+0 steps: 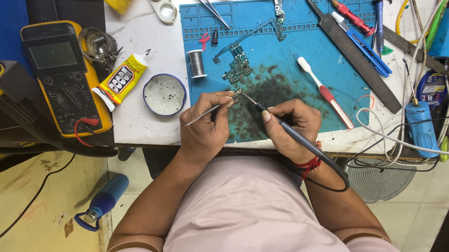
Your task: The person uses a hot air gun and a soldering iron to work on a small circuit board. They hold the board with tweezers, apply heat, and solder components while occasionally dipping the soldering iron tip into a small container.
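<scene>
My left hand [203, 124] grips metal tweezers [203, 114] that pinch a small electronic part [235, 97] over the blue work mat [333, 41]. My right hand [292, 124] holds a soldering iron [278, 120] like a pen. Its tip touches the small part. The iron's black cord runs back past my right wrist. A green circuit board [236, 63] lies on the mat just beyond my hands, beside a spool of solder wire [197, 63].
A toothbrush [325, 91], a flat file [352, 53], screwdrivers [350, 14] and a blue cutter lie on the mat's right side. A round tin [164, 94], a glue tube [123, 80] and a yellow multimeter [65, 76] sit at left. Cables crowd the right edge.
</scene>
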Demonstrator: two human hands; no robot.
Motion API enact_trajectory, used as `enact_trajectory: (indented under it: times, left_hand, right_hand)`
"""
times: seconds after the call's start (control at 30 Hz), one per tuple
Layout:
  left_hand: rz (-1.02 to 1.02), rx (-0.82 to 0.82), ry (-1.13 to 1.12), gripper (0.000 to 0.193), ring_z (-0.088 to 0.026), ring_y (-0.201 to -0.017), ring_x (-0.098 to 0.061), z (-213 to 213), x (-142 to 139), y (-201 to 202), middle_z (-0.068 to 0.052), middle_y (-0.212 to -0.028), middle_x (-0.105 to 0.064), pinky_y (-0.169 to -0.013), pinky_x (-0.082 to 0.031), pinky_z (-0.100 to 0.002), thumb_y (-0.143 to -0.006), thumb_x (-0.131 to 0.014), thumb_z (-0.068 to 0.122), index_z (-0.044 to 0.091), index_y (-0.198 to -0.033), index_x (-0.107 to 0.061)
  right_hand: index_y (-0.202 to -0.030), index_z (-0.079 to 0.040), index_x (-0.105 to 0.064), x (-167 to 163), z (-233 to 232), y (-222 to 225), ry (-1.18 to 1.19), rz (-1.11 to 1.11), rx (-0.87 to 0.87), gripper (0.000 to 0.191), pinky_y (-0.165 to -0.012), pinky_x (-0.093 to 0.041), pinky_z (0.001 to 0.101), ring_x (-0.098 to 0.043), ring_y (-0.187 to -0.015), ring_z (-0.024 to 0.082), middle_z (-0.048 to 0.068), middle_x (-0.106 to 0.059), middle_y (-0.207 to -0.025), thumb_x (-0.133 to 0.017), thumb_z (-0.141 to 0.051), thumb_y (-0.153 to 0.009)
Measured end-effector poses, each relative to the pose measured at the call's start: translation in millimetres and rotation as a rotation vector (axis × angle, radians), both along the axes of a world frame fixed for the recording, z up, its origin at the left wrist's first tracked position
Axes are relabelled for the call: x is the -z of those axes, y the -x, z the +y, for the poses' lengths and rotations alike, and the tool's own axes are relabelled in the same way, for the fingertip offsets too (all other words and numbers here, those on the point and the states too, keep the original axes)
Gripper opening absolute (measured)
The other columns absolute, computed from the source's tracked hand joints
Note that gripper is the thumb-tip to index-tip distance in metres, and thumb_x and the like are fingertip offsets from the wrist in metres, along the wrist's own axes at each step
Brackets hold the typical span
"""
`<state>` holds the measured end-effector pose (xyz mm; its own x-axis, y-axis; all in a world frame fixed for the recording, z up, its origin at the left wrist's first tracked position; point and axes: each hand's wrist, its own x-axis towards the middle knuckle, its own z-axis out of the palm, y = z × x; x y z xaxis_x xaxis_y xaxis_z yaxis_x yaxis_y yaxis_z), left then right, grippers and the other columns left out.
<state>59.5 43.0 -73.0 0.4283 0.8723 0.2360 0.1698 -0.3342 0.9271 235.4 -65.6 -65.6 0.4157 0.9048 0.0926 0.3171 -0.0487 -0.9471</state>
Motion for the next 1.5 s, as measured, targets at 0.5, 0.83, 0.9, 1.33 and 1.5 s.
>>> enact_trajectory:
  times: [0.5, 0.83, 0.9, 1.33, 1.5]
  left_hand:
    - [0.008, 0.014, 0.016, 0.014, -0.022, -0.094, -0.080, 0.9, -0.3, 0.8, -0.014, -0.104, -0.077, -0.074, -0.066, -0.028, -0.099, -0.070, 0.001, 0.002, -0.102, -0.057]
    - [0.013, 0.006, 0.010, 0.014, -0.023, -0.094, -0.080, 1.2, -0.9, 1.0, -0.014, -0.104, -0.077, -0.074, -0.066, -0.028, -0.099, -0.070, 0.001, 0.002, -0.102, -0.057]
    - [0.012, 0.012, 0.027, 0.013, -0.022, -0.093, -0.080, 1.7, -0.6, 0.1, -0.014, -0.104, -0.077, -0.073, -0.066, -0.028, -0.099, -0.070, 0.000, 0.002, -0.102, -0.057]
    - [0.014, 0.006, -0.005, 0.014, -0.023, -0.094, -0.080, 1.3, -1.5, 0.8, -0.014, -0.104, -0.077, -0.074, -0.065, -0.029, -0.099, -0.070, 0.000, 0.002, -0.103, -0.056]
    - [0.007, 0.007, -0.018, 0.015, -0.024, -0.097, -0.079, 1.4, -0.8, 0.4, -0.014, -0.105, -0.077, -0.077, -0.066, -0.029, -0.100, -0.070, 0.000, 0.002, -0.104, -0.056]
  right_hand:
    - [-0.094, 0.002, -0.066, 0.8, -0.7, 1.0, 0.026, 0.008, 0.024, 0.009, -0.055, -0.042, 0.0201, -0.058, -0.062, 0.003, 0.004, -0.069, -0.075, -0.074, -0.001, -0.095]
    - [-0.092, 0.000, -0.066, 2.3, 1.6, -1.1, -0.005, -0.006, -0.004, 0.009, -0.052, -0.042, 0.0194, -0.059, -0.059, 0.003, 0.003, -0.068, -0.073, -0.074, -0.003, -0.094]
    - [-0.093, 0.001, -0.066, 1.4, 0.6, -1.0, 0.003, -0.013, -0.001, 0.009, -0.054, -0.043, 0.0201, -0.058, -0.061, 0.003, 0.003, -0.068, -0.074, -0.074, -0.003, -0.094]
    - [-0.094, 0.001, -0.067, -0.6, 0.7, 0.8, -0.006, -0.033, 0.005, 0.008, -0.056, -0.044, 0.0210, -0.059, -0.063, 0.004, 0.004, -0.069, -0.076, -0.075, -0.001, -0.094]
    - [-0.093, 0.001, -0.067, -1.0, 0.5, 1.7, 0.015, -0.020, 0.019, 0.008, -0.056, -0.043, 0.0208, -0.058, -0.063, 0.004, 0.004, -0.069, -0.076, -0.075, -0.001, -0.094]
